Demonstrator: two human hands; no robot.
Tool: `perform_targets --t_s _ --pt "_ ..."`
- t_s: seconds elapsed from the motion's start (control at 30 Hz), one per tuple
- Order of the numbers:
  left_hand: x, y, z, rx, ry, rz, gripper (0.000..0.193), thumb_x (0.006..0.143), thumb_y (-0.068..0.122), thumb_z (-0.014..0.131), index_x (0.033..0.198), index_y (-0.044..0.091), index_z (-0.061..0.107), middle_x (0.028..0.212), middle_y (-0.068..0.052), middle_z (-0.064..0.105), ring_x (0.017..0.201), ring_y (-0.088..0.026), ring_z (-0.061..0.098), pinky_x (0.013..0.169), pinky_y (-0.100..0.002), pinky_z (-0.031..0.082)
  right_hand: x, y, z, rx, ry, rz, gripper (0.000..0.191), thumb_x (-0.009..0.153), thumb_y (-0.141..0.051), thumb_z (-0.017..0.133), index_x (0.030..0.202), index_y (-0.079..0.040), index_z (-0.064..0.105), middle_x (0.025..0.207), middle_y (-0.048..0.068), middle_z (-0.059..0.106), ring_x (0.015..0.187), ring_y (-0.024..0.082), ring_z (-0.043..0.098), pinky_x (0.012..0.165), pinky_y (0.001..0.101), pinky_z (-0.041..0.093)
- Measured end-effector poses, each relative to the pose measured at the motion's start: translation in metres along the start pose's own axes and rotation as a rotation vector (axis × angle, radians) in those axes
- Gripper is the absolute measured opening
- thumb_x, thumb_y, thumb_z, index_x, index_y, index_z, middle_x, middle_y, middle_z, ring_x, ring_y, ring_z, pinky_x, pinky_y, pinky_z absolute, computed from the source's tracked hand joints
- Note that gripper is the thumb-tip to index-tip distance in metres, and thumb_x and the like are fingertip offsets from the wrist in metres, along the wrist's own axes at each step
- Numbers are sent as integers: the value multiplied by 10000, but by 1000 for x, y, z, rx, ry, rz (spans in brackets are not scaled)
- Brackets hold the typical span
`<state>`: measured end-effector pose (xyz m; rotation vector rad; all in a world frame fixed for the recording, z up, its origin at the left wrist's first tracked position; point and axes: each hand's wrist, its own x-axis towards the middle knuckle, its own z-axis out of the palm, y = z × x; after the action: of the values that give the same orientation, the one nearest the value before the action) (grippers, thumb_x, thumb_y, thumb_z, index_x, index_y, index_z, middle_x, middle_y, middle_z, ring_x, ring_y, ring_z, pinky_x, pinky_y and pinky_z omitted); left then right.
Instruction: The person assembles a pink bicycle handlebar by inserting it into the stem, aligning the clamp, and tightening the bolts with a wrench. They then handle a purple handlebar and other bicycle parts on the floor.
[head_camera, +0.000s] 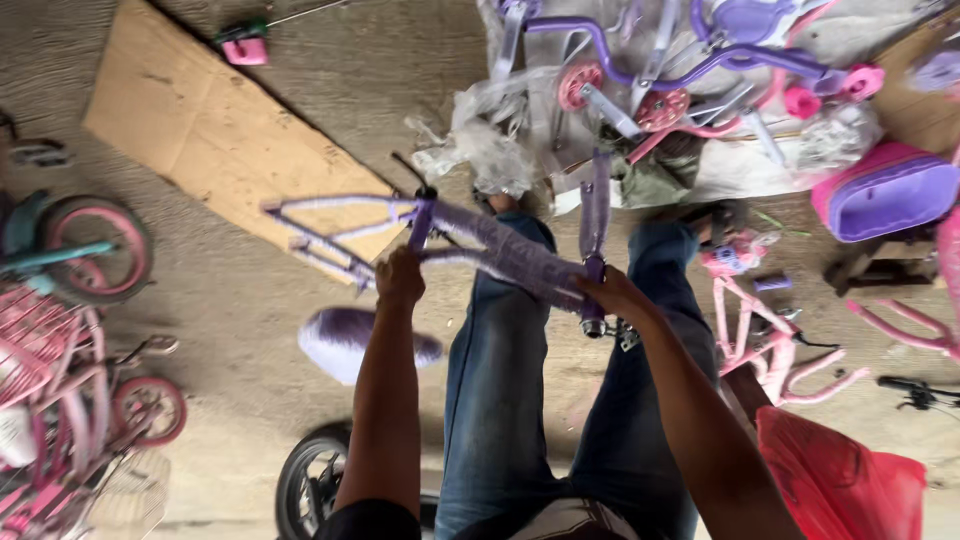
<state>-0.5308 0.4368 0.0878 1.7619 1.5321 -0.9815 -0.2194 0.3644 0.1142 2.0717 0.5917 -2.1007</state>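
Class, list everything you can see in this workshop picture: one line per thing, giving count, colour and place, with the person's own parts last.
Bicycle frame: one, purple, centre, held in both hands.
Cardboard sheet: one, brown, floor, upper left.
Small bicycles: at least two, pink and teal, left edge.
Saddle-like part: one, purple and white, floor under the frame.
Tyre: one, black, bottom centre.
Bicycle parts pile: several, purple and pink, top right.
Basket: one, pink and purple, right.
Pink frame: one, right of the legs.
Bag: one, red, bottom right.
Legs: two, blue jeans.
Left hand: grip on frame.
Right hand: grip on frame.
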Motion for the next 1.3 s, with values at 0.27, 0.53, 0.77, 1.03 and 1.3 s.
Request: perform_targets --t_s 0.27,0.53,0.77,1.03,1.3 --pt "-4 22 -44 142 -63 36 643 869 117 628 1435 -46 372 1205 -231 668 1159 -314 669 1180 -472 332 -17 11 -26 145 -138 14 662 860 -539 689 1239 -5 589 936 132 728 739 212 718 622 349 613" --pt "-6 47 -28 18 -279 17 918 816 66 643 1600 34 167 1383 -263 593 1334 -418 541 1202 -630 241 -13 -16 -78 -92 -133 -137 623 839 -564 744 1124 -14 681 848 55 689 713 175 640 588 333 527" --pt "20 29 -3 81 -479 -74 1137 688 110 844 1601 149 167 1512 -198 466 1452 -454 328 1124 -717 244 16 -65 -59 -451 -142 -90 624 863 -648 725 1003 -40 754 783 54 687 712 178 629 649 339 487" --pt "51 -16 11 -66 -461 -74 940 771 116 772 1573 159 283 1549 -121 490 1500 -413 324 1128 -656 332 37 -116 -29 -466 -146 -81 692 860 -636 726 1060 27 742 798 81 682 700 196 601 623 363 480" --pt "75 -47 -8 -57 -611 -126 918 787 207 819 1564 138 335 1475 -184 588 1502 -397 378 1140 -578 378 43 -142 -16 -526 -130 132 763 832 -695 670 1090 20 739 829 114 679 782 243 631 739 434 483"
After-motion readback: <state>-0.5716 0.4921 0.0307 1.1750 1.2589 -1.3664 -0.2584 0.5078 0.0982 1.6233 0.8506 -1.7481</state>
